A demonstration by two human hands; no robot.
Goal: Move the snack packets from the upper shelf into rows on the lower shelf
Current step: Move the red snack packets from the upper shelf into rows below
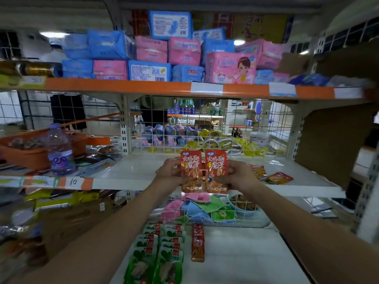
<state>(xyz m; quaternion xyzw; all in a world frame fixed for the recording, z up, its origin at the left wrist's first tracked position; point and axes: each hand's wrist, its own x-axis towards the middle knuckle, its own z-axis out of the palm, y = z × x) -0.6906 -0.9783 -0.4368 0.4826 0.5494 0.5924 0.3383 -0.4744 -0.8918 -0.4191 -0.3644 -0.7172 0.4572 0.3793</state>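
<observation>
My left hand (171, 171) grips a red snack packet (191, 163) and my right hand (239, 175) grips a second red packet (216, 163). I hold both upright, side by side, in front of the upper shelf (143, 169). A few more red packets (268, 175) lie loose on that shelf to the right. On the lower shelf (246, 255) a short row of red packets (198, 243) lies next to two rows of green packets (158, 249).
A wire basket (207, 210) of pink, blue and green packets hangs between the two shelves. A water bottle (59, 149) and an orange tray (24, 152) stand on the left. Pink and blue soft packs (164, 58) fill the top shelf. Brown cardboard (336, 146) closes the right side.
</observation>
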